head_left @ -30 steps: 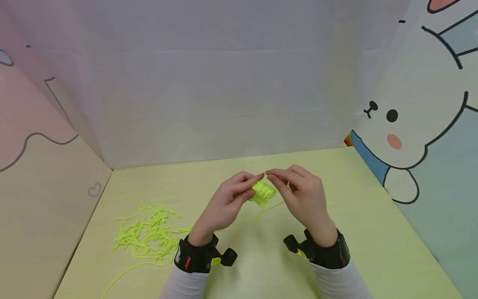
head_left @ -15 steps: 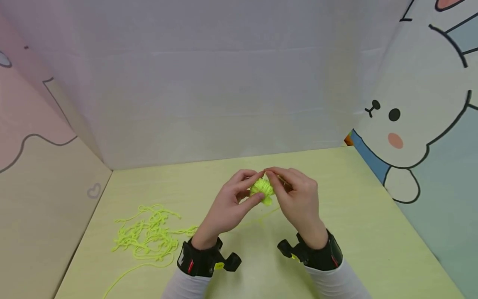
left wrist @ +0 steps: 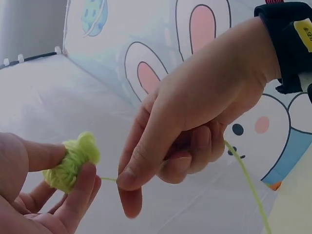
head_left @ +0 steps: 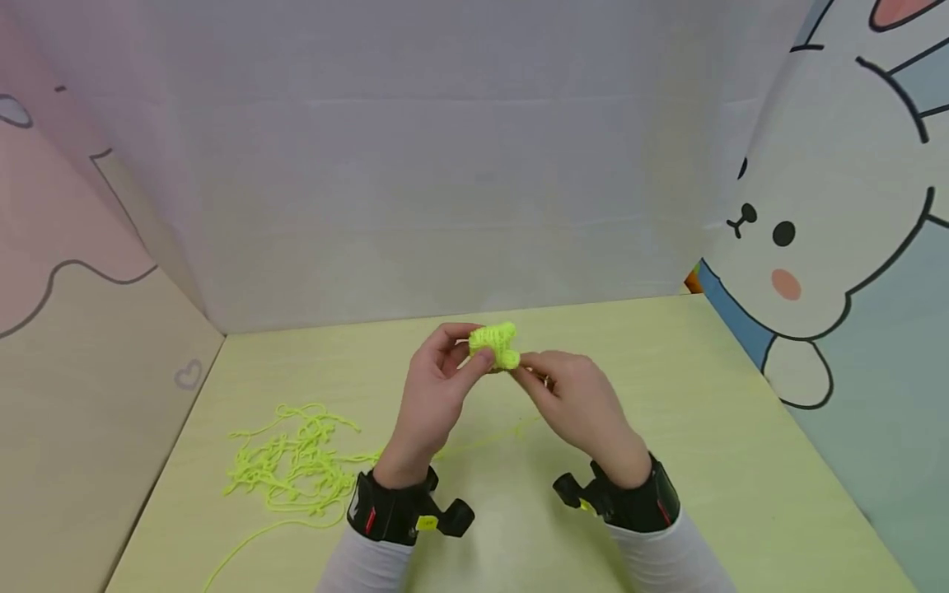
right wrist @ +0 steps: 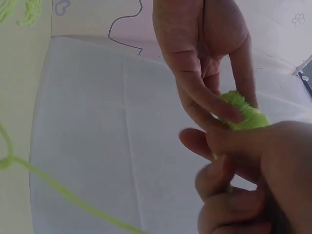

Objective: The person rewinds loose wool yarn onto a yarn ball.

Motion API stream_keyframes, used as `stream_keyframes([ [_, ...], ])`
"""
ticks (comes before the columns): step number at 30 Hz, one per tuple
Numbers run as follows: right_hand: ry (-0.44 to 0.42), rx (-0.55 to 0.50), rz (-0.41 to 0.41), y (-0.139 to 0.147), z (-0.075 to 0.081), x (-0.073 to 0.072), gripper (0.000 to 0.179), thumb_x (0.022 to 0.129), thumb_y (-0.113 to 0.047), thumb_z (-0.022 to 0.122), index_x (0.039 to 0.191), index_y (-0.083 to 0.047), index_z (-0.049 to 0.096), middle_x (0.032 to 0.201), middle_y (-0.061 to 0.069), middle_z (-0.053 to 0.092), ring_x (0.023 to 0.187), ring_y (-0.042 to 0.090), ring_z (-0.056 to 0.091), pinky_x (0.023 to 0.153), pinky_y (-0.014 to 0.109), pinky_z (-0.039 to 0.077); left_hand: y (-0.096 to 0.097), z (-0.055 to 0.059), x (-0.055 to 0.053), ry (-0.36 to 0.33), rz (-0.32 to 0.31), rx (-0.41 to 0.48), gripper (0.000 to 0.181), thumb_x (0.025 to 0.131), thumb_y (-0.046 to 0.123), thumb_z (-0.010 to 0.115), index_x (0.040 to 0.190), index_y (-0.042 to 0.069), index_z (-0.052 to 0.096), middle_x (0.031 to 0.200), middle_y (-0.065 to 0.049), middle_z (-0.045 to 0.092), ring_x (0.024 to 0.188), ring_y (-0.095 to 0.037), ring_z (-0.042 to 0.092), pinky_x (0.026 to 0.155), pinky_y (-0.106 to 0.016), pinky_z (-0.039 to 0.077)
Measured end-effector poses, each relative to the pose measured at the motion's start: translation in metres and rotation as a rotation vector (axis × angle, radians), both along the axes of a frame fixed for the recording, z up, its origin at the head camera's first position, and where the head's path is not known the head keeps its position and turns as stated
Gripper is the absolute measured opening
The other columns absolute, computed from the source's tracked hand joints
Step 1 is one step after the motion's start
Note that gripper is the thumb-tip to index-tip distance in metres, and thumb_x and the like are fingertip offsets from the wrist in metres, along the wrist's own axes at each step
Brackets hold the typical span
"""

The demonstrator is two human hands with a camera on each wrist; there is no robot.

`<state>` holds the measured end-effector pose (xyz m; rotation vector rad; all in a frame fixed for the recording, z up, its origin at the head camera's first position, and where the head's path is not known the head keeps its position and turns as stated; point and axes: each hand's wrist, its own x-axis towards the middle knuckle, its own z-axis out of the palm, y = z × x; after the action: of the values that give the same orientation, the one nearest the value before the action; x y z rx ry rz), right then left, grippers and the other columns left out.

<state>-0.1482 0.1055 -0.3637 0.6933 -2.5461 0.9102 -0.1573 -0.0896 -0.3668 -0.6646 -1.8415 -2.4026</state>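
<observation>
A small wound ball of neon yellow-green yarn (head_left: 495,339) is gripped between the thumb and fingers of my left hand (head_left: 430,391), above the table. Two rounded lobes stick out on its right side. My right hand (head_left: 582,403), just right of the ball, pinches a thin strand (left wrist: 107,179) between thumb and forefinger. In the left wrist view this strand runs taut from the ball to the pinch. More yarn (left wrist: 251,187) leaves the lower fingers of that hand, which are curled in. Seen from the right wrist, the ball (right wrist: 246,111) is partly hidden behind the right thumb.
A tangled heap of the same yarn (head_left: 292,469) lies on the pale yellow table (head_left: 741,461) at the left, with a tail (head_left: 252,539) running toward the front edge. White cloth (head_left: 445,181) stands behind the table, and printed cartoon panels (head_left: 853,247) flank it.
My left hand has turned the yarn ball and shifted slightly left, so its lobes now point right. My right hand, earlier above the ball, has come down to its right side.
</observation>
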Motion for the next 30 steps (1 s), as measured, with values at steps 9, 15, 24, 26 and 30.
stream_keyframes([
  [9, -0.035, 0.175, 0.263, -0.008, 0.007, 0.014, 0.012, 0.1, -0.022, 0.06, 0.104, -0.022, 0.072, 0.089, -0.015, 0.069, 0.057, 0.002, 0.046, 0.054, 0.024, 0.045, -0.002, -0.005, -0.004, 0.075, 0.219, -0.125, 0.029, 0.096, 0.01, 0.066, 0.122, 0.004, 0.054, 0.106, -0.012, 0.061, 0.084, -0.025, 0.063, 0.064, -0.023, 0.053],
  [15, 0.065, 0.127, 0.323, -0.007, 0.011, 0.019, 0.01, 0.098, -0.019, 0.062, 0.103, -0.021, 0.071, 0.088, -0.016, 0.066, 0.061, -0.002, 0.046, 0.054, 0.02, 0.045, 0.0, -0.009, -0.006, 0.204, 0.301, -0.299, 0.029, 0.092, 0.008, 0.071, 0.119, 0.011, 0.061, 0.101, -0.004, 0.066, 0.079, -0.019, 0.06, 0.064, -0.026, 0.052],
  [24, 0.304, -0.137, 0.166, 0.005, 0.015, 0.014, 0.011, 0.091, -0.01, 0.069, 0.101, -0.011, 0.072, 0.075, -0.008, 0.058, 0.056, 0.004, 0.042, 0.045, 0.024, 0.041, -0.002, -0.009, -0.003, 0.224, 0.059, -0.402, 0.03, 0.091, 0.0, 0.069, 0.118, 0.011, 0.065, 0.11, -0.002, 0.066, 0.09, -0.018, 0.059, 0.068, -0.034, 0.053],
  [26, 0.335, -0.164, 0.142, 0.007, 0.016, 0.013, 0.01, 0.092, -0.012, 0.069, 0.101, -0.01, 0.073, 0.075, -0.007, 0.059, 0.056, 0.004, 0.042, 0.045, 0.024, 0.04, -0.003, -0.007, -0.002, 0.231, 0.0, -0.401, 0.03, 0.091, 0.002, 0.07, 0.118, 0.013, 0.065, 0.108, -0.001, 0.066, 0.088, -0.017, 0.059, 0.068, -0.034, 0.054],
  [30, 0.365, -0.188, 0.116, 0.011, 0.016, 0.01, 0.01, 0.093, -0.015, 0.068, 0.1, -0.011, 0.075, 0.075, -0.008, 0.061, 0.057, 0.004, 0.042, 0.045, 0.024, 0.039, -0.004, -0.006, 0.0, 0.269, -0.092, -0.412, 0.029, 0.091, 0.007, 0.071, 0.118, 0.015, 0.065, 0.106, 0.0, 0.066, 0.088, -0.016, 0.06, 0.072, -0.034, 0.057],
])
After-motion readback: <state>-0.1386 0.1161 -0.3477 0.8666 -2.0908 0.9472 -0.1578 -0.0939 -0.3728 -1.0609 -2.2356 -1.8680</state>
